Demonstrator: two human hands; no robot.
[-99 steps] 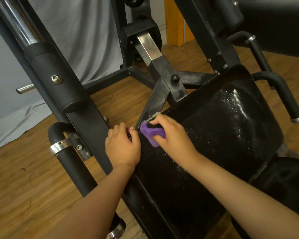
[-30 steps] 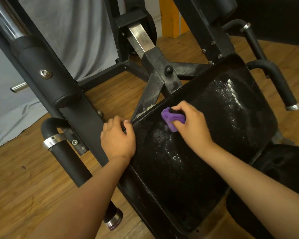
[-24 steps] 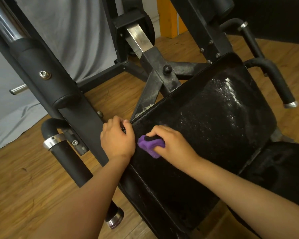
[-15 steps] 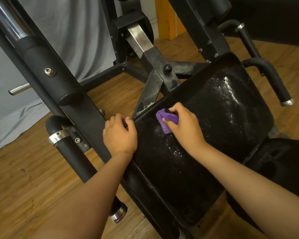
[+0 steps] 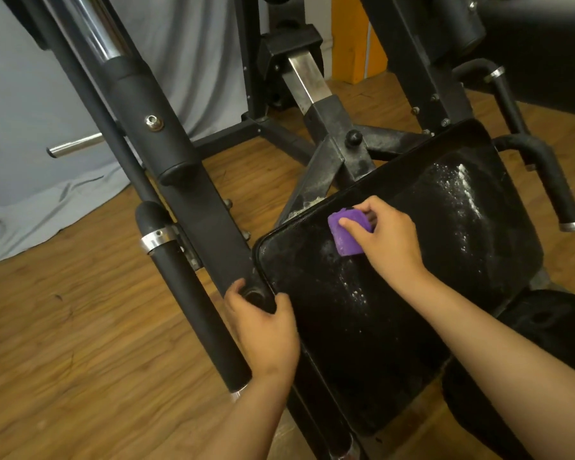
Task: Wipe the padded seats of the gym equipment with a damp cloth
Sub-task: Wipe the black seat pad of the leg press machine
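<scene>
Soft indoor light; glare on wet seat pad (image 5: 458,180); wide-angle bending at edges; slight blur.

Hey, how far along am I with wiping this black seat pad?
Perhaps midway. Done: the near end of the seat pad looks dark and free of specks. In hand: your right hand holds the purple cloth on the pad's far left part, while your left hand grips the frame bar beside it. Left: white specks across the far right corner, a streak below the cloth, and the other pad at right.
</scene>
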